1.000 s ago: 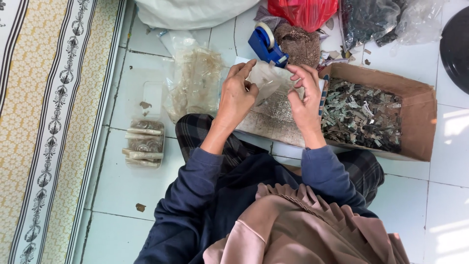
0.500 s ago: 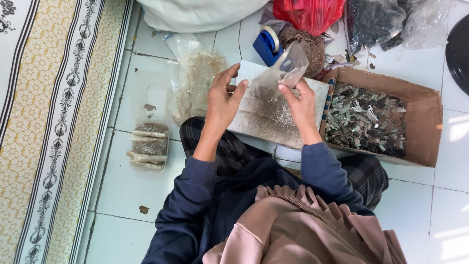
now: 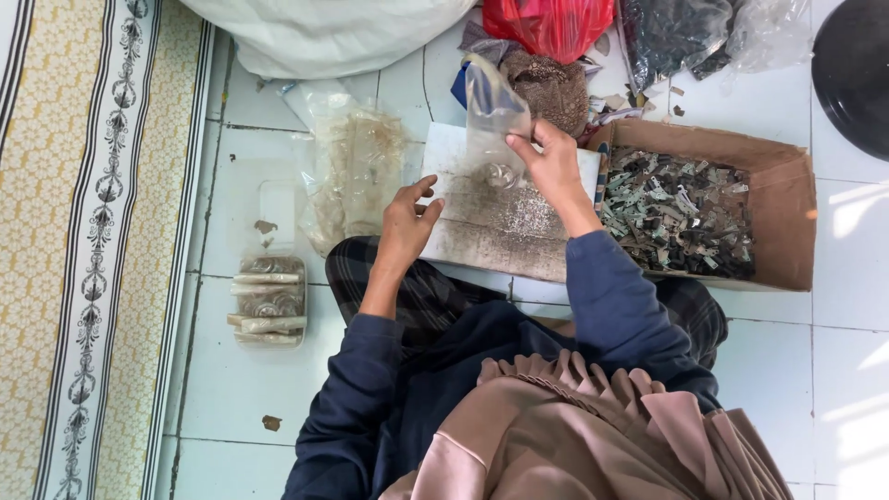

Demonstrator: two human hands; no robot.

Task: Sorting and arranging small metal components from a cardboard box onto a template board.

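Observation:
My right hand (image 3: pixel 553 167) pinches a small clear plastic bag (image 3: pixel 491 120) and holds it upright over a dirty white board (image 3: pixel 500 227). A few small round pieces lie in the bag's bottom. My left hand (image 3: pixel 405 225) hovers just left of the board with its fingers apart, holding nothing. Grey dust and grit cover the board in front of my knees.
A cardboard box (image 3: pixel 792 218) of grey-green scraps sits on the right. A pile of clear bags (image 3: pixel 356 167) lies on the left, with a clear tray of rolled packets (image 3: pixel 267 301) nearer. A red bag (image 3: pixel 556 23), a white sack (image 3: pixel 324 32) and a patterned rug (image 3: pixel 83 231) border the tiles.
My right hand has lifted the clear bag upright while my left hand let go of it and dropped back to the left of the board.

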